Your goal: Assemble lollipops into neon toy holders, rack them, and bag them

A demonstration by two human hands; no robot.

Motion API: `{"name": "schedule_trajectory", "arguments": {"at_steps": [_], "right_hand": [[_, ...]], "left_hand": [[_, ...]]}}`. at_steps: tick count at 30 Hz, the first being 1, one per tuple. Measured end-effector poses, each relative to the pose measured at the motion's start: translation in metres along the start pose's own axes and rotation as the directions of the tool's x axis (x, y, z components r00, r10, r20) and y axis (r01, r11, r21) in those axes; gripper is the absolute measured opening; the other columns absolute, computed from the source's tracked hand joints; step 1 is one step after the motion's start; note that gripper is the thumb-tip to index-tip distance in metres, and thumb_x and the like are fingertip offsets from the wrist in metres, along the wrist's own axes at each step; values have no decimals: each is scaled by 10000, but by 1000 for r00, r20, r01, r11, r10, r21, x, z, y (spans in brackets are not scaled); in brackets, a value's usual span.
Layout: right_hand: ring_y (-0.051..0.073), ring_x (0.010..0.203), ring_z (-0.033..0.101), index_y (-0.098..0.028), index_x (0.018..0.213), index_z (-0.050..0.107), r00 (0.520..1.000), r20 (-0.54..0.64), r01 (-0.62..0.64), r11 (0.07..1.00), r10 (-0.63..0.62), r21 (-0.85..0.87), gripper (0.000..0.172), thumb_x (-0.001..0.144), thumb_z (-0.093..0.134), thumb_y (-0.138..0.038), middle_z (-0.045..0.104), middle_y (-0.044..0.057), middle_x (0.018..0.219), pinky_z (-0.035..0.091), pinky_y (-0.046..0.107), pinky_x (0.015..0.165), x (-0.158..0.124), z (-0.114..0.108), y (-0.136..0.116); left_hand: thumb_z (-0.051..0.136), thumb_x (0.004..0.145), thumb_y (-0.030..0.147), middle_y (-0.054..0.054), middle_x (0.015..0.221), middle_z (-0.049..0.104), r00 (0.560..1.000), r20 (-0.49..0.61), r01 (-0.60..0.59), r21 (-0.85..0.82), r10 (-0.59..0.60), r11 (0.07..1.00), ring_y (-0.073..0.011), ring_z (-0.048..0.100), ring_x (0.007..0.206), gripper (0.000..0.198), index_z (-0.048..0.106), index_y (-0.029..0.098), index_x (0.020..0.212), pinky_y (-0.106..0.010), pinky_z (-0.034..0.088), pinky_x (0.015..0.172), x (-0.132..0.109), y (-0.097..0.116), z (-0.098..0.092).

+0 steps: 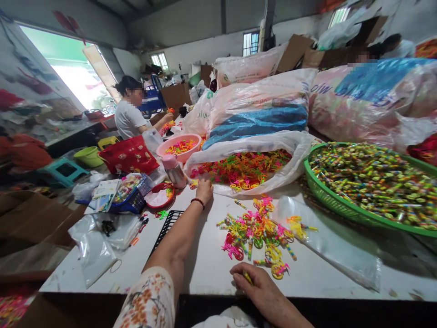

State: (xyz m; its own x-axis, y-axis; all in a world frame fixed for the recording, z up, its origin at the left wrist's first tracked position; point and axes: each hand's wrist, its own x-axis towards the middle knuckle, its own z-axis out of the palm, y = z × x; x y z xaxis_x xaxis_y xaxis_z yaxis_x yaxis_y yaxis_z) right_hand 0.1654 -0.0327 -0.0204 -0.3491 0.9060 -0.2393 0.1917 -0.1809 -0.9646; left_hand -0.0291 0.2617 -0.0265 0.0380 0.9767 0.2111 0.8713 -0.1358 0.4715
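My left hand (205, 191) is stretched forward to the lip of an open white plastic bag (196, 169). Its fingers are curled downward, and what they grip, if anything, is hidden. Inside the bag lie many small plastic pieces (246, 168) in pink, orange, yellow and green. My right hand (257, 284) rests at the table's front edge, its fingers closed around a small yellow tube (247, 277), mostly covered. Just beyond it is a loose pile of colourful plastic pieces (262, 228) mixed with striped tubes (250, 248).
A green basket (316, 193) heaped with striped tubes stands at right. Flat clear bags (344, 246) lie before it. On the left are a black grid strip (167, 228), red basket (173, 200), flask (175, 172) and blue basket (136, 200). A person (131, 109) sits beyond a pink basin (196, 148).
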Motion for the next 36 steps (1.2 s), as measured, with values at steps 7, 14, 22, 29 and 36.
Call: {"name": "schedule_trajectory", "arguments": {"at_steps": [7,14,22,29,36], "right_hand": [[164,710,585,-189,885,658,997,46,-61,998,61,-8,342,885,541,-510,598,-1,711,441,264,670,3,-4,6],[165,722,590,-189,893,658,991,99,-94,996,92,10,351,870,554,-524,609,-1,731,433,263,677,12,3,5],[156,709,537,-192,937,630,991,118,-59,997,64,-47,377,893,528,-552,576,-12,724,413,262,666,13,6,5],[164,778,547,-188,844,611,1000,1,13,999,-13,-45,497,927,415,-638,571,25,826,460,277,706,4,-7,-3],[145,698,552,-196,915,689,986,-151,75,994,-63,78,517,879,488,-671,578,21,779,490,263,613,11,-14,-19]], "left_hand": [[524,812,77,-136,988,595,995,-45,84,-63,-87,994,-234,563,952,158,623,153,908,-362,450,880,-19,-12,-3],[540,802,105,-173,1017,568,962,-150,229,0,-226,973,-325,527,1100,137,631,130,902,-486,399,980,-59,-52,-54],[559,817,150,-142,1188,587,992,-69,110,1,-110,994,-268,466,1208,345,613,170,1157,-388,312,1075,-6,-43,-48],[650,705,153,-114,896,619,974,-50,201,-243,-219,949,-271,531,1073,114,560,173,637,-373,380,972,14,-42,-39],[660,759,421,-8,701,562,945,136,315,-610,-296,727,-143,567,668,269,551,175,753,-288,473,661,-51,-16,-50]]}}
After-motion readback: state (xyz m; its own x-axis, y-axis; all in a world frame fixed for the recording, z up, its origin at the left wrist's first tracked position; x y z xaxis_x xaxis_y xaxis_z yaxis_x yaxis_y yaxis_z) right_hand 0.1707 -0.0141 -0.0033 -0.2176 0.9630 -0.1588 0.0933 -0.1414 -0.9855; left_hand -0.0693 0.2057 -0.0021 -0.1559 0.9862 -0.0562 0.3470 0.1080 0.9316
